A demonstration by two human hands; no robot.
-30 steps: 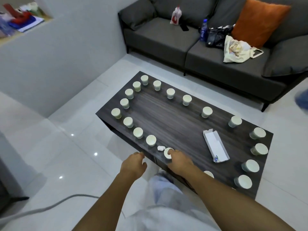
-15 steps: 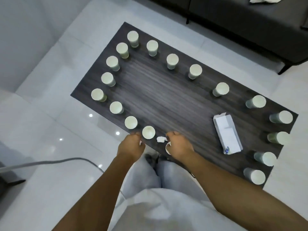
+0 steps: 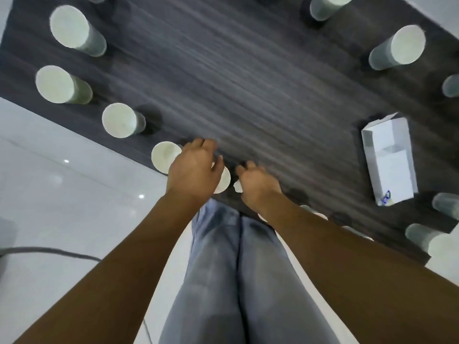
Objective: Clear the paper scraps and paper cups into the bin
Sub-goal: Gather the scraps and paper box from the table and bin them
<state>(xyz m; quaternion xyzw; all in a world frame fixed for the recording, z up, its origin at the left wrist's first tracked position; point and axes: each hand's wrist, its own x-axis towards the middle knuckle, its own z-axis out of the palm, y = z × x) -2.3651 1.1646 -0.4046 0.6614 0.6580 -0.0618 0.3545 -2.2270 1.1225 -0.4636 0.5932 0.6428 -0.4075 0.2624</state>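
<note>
Several pale paper cups stand round the edge of the dark wooden table (image 3: 260, 83). My left hand (image 3: 196, 167) hovers over one paper cup (image 3: 223, 182) at the near edge and covers its left side. Its fingers are curved down, and whether they grip the cup is hidden. Just left of it stands another cup (image 3: 164, 156). My right hand (image 3: 255, 182) is curled beside the covered cup, with a small white paper scrap (image 3: 237, 186) showing at its thumb side. No bin is in view.
An open white carton (image 3: 387, 160) lies flat on the table's right part. More cups stand at the left (image 3: 69, 31), (image 3: 121, 120) and at the right (image 3: 402, 45). My legs in grey jeans stand against the near edge. A cable (image 3: 49, 250) lies on the white floor.
The view has tilted down and closer to the table. My left hand has moved right, over a cup. My right hand has left the cup and curled over the scrap.
</note>
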